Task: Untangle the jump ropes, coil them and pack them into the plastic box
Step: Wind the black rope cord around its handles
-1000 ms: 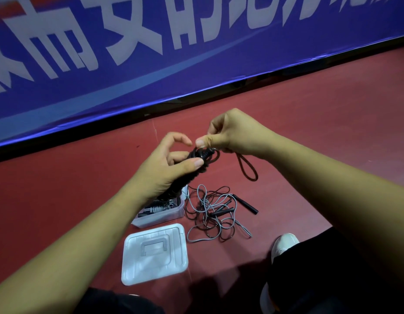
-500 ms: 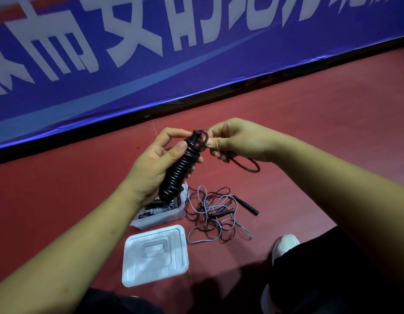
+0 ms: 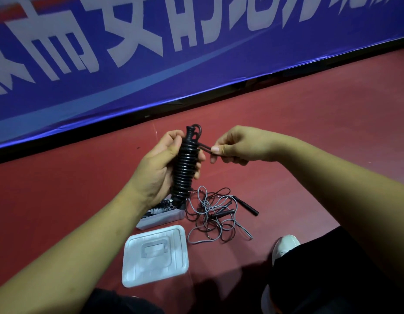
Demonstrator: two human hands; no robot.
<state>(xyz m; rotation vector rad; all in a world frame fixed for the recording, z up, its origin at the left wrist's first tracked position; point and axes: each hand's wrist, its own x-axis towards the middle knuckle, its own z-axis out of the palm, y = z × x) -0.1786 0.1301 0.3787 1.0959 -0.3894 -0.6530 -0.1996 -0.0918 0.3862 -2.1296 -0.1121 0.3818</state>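
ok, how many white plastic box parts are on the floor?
2: the open box, partly hidden by the left hand and wrist, with ropes inside; its lid lies flat, nearer the person. None seems hidden.

On the floor (image 3: 309,132), the plastic box (image 3: 160,220) lies under the coiled rope (image 3: 185,168) — its lid (image 3: 155,254) just before it, the tangled ropes (image 3: 215,219) to its right, a shoe (image 3: 284,245) further right, the banner (image 3: 196,53) behind all.

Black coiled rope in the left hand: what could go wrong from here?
1. The right hand pinches only the short loose end; if it slips, the wraps on the black coiled rope may spring loose.
2. The plastic box below already holds coils, so the bundle might not fit.
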